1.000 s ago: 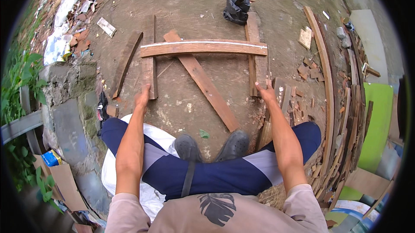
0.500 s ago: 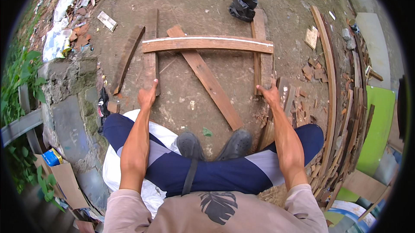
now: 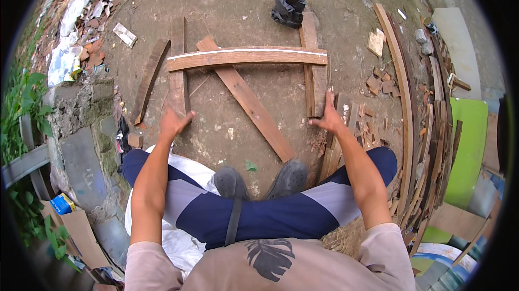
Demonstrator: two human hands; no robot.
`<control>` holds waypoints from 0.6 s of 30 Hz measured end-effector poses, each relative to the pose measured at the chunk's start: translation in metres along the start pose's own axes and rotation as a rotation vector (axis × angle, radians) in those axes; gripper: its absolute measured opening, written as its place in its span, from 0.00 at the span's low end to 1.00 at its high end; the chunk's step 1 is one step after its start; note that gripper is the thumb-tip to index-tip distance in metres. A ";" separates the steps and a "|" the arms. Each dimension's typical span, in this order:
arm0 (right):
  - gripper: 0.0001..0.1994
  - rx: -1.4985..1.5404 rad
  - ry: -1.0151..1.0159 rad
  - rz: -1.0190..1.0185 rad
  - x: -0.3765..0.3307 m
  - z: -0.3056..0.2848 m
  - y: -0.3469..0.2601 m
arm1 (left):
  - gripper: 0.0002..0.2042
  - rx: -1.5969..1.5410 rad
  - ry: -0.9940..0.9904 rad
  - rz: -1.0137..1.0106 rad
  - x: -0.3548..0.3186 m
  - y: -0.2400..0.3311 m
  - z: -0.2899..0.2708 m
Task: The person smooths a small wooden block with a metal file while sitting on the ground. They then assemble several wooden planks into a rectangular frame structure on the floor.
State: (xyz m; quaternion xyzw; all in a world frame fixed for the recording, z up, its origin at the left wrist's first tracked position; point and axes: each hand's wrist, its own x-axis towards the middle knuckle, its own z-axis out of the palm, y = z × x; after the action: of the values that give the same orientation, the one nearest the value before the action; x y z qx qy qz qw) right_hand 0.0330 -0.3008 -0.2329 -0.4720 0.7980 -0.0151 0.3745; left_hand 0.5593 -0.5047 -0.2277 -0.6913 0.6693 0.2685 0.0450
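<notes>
A short wooden board with a white stripe (image 3: 248,57) lies crosswise over two upright-running boards. My left hand (image 3: 174,123) is at the near end of the left board (image 3: 177,88), fingers spread and thumb pointing right. At the near end of the right board (image 3: 320,80), my right hand (image 3: 330,118) has its fingers stretched along the outer side and its thumb across the end. Neither hand is closed around wood. A diagonal plank (image 3: 254,107) passes beneath the striped board, its near end close to my shoes.
A dark board (image 3: 151,80) lies at the left. A black plastic bag (image 3: 288,4) stands beyond the right board. Long timbers (image 3: 400,75) are piled at the right, near brick pieces (image 3: 383,83). A rough block wall (image 3: 86,150) borders the left side.
The view has shifted slightly. My left hand's fingers have spread and its thumb has swung to the right. My right hand's fingers now stretch forward beside the right board.
</notes>
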 end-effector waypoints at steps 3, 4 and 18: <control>0.62 -0.239 -0.034 0.050 -0.021 0.003 -0.035 | 0.69 0.232 -0.082 0.167 -0.027 -0.001 -0.005; 0.60 -0.256 -0.016 0.043 -0.020 0.007 -0.033 | 0.68 0.242 -0.072 0.172 -0.025 -0.006 -0.002; 0.53 -0.195 0.165 -0.090 -0.013 0.026 -0.016 | 0.64 0.381 0.008 0.104 -0.011 -0.018 0.023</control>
State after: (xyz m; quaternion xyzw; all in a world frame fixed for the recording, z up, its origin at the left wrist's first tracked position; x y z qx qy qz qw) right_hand 0.0642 -0.2913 -0.2383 -0.5386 0.8017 0.0069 0.2590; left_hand 0.5696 -0.4834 -0.2479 -0.6358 0.7431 0.1361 0.1585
